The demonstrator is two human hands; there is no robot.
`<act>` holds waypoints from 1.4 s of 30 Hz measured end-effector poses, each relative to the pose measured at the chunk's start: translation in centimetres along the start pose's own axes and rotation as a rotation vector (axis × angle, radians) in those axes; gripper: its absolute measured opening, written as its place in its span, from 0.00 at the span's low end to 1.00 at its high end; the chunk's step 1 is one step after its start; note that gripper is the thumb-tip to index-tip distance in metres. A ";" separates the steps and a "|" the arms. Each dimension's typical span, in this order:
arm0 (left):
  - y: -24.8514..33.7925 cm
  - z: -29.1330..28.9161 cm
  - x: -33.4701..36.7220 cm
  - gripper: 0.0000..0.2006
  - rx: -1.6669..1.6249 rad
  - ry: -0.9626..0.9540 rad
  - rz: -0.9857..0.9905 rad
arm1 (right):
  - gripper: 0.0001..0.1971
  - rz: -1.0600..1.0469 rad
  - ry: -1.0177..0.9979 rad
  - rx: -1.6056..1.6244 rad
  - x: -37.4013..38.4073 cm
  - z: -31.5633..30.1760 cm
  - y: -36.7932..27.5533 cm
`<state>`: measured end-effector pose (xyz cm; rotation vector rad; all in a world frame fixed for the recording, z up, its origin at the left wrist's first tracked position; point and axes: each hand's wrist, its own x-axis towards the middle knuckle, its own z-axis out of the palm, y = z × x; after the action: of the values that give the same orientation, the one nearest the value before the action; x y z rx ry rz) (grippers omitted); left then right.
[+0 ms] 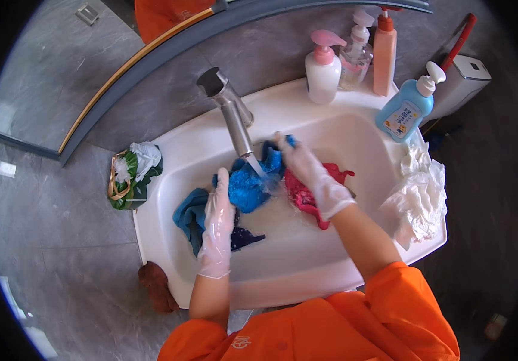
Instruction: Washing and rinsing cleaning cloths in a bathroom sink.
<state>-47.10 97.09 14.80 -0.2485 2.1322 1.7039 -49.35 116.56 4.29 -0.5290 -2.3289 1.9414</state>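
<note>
Under the running metal faucet [235, 123], a bright blue wet cloth [245, 189] is stretched between my two hands in the white sink [307, 277]. My left hand [218, 219], in a thin whitish glove, closes on the cloth's left edge. The gloved right hand [307, 165] grips its far right end, fingers bent round it. Water falls onto the cloth's middle. A teal cloth [191, 218] lies left of my left hand, and a dark navy cloth [245, 239] lies just right of it. Partly beneath my right wrist is a pinkish-red cloth [305, 195].
Pump bottles, white [322, 75], clear [355, 63] and peach [384, 57], stand on the back rim; a blue one [404, 109] stands at right. Crumpled white plastic [418, 198] covers the right rim. A green bag [133, 180] and brown cloth [158, 287] are at left. A mirror [48, 84] hangs behind.
</note>
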 end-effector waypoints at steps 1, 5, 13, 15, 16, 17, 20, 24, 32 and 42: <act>0.3 -1.1 -0.6 0.22 0.051 0.165 -0.026 | 0.26 -0.063 -0.025 0.074 -1.2 -1.2 -1.3; -1.5 -3.3 0.5 0.18 0.065 0.292 0.222 | 0.26 0.061 -0.056 0.027 -5.7 -4.7 -7.5; 1.5 -1.0 0.2 0.27 0.142 0.040 -0.003 | 0.28 0.296 -0.697 0.823 -7.1 -7.7 -3.8; 0.0 -0.6 1.0 0.32 -0.268 -0.214 0.033 | 0.28 0.439 -0.715 0.643 -7.5 -6.8 -3.5; 0.2 0.0 0.9 0.32 -0.443 -0.305 0.019 | 0.26 0.526 -0.731 0.645 -7.6 -6.1 -3.1; -0.1 0.0 1.1 0.32 -0.440 -0.305 0.020 | 0.26 0.523 -0.731 0.647 -7.6 -5.5 -3.1; -0.7 0.0 1.7 0.28 -0.553 -0.396 0.018 | 0.20 0.202 -0.506 0.620 -7.0 -4.8 -3.1; -1.1 -1.5 1.0 0.23 -0.504 -0.443 0.124 | 0.18 0.153 -0.535 0.695 -6.4 -4.7 -5.9; -3.3 -2.2 2.1 0.28 -0.639 -0.325 -0.123 | 0.17 -0.422 -0.402 0.032 -8.6 2.2 -9.0; 0.2 0.2 0.2 0.10 -1.006 -0.143 -0.016 | 0.35 0.758 -0.450 1.042 -7.4 3.4 -5.4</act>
<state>-47.31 97.36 14.81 -0.3866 1.0079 2.5437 -44.44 110.37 10.09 -0.9656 -0.8802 3.4503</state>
